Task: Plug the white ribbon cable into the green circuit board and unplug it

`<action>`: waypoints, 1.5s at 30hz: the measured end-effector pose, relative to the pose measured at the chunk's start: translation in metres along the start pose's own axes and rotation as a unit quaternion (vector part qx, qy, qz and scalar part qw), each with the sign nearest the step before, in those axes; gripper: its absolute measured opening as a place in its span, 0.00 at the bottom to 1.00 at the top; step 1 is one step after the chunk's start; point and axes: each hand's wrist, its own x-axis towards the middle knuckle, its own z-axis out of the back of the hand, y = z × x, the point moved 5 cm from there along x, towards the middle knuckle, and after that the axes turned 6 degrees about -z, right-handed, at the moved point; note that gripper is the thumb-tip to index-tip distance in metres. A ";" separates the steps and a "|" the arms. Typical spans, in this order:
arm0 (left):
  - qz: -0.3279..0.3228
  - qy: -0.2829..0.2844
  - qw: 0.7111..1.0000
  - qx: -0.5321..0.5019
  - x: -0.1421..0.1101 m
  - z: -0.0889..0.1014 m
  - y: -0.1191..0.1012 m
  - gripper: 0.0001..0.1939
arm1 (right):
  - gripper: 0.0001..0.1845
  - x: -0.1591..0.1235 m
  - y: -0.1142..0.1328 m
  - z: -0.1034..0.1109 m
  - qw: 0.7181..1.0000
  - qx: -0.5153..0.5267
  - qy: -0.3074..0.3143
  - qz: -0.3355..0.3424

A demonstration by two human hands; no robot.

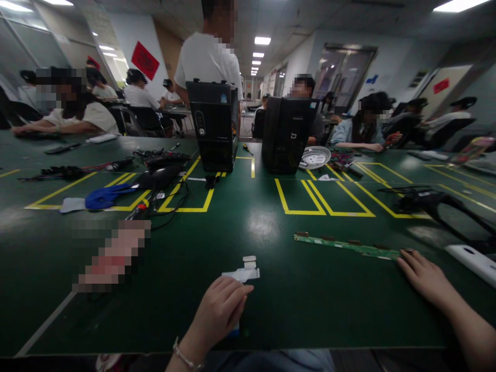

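Observation:
My left hand (pixel 222 310) is near the table's front edge, its fingers curled together over a white flat ribbon cable (pixel 241 275). The cable's folded end and connector stick out past the fingertips, and a small blue piece shows below the palm. On the right, my right hand (pixel 423 276) has its fingers closed at the right end of a long, narrow green circuit board (pixel 349 246). The board lies slanted on the table, with several brown tabs along its far edge. The thumb side of this hand is partly hidden.
Two black computer towers (pixel 214 126) stand across the green table (pixel 267 320). Left lie a blue glove (pixel 108 196) and black cables (pixel 163 160). A white basket (pixel 315 157) sits behind the right tower. A white casing (pixel 473 263) lies far right. Several people sit beyond.

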 end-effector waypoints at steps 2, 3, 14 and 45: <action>0.001 0.001 1.000 0.000 0.001 -0.001 0.001 0.11 | 0.33 0.000 0.026 0.003 0.998 -0.026 0.013 0.049; 0.002 0.002 1.000 0.002 0.001 -0.001 0.001 0.11 | 0.32 0.001 0.041 0.005 0.997 -0.034 0.016 0.069; -0.002 -0.001 1.000 0.005 0.001 -0.001 0.001 0.11 | 0.43 -0.026 0.241 0.077 0.994 0.025 0.091 0.062; 0.042 0.046 0.998 0.007 0.001 -0.010 0.009 0.12 | 0.24 -0.066 0.346 0.108 0.883 0.217 -0.036 0.415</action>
